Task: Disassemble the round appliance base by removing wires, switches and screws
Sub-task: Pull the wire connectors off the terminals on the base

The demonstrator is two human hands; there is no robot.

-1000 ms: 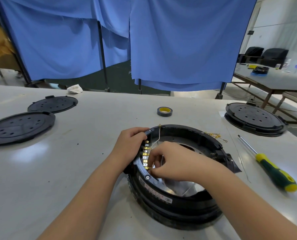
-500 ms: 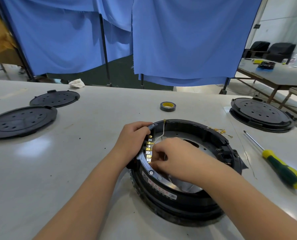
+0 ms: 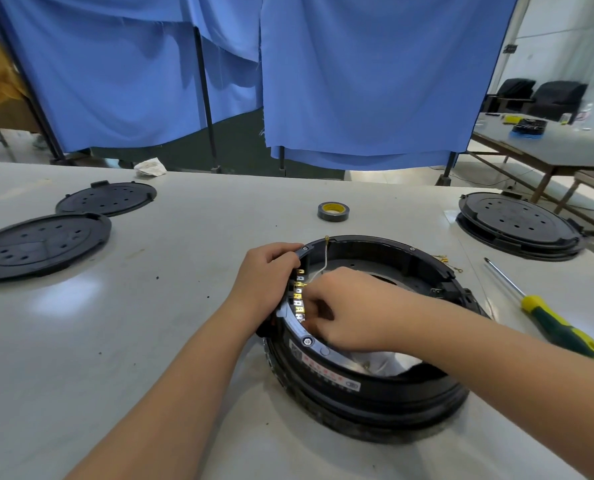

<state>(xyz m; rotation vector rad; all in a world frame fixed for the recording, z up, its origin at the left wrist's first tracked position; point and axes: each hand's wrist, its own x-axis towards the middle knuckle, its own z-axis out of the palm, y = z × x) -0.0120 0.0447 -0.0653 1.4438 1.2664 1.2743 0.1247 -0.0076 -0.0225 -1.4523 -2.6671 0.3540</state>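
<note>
Black plastic covers point(image 3: 42, 245) lie far left on the desk point(image 3: 171, 306). The left hand point(image 3: 266, 275) grips the round base's point(image 3: 368, 386) rim, likely to keep it steady — the right hand point(image 3: 344, 313) pinches a thin wire point(image 3: 325, 258) by the brass terminals point(image 3: 299, 296). A tape roll point(image 3: 333, 212) sits behind; a screwdriver point(image 3: 551, 323) waits right, out of the way.

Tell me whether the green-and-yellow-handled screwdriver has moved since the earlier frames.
No. The green-and-yellow-handled screwdriver keeps its place, tip toward the black perforated round lid; only the view shifted.
</note>
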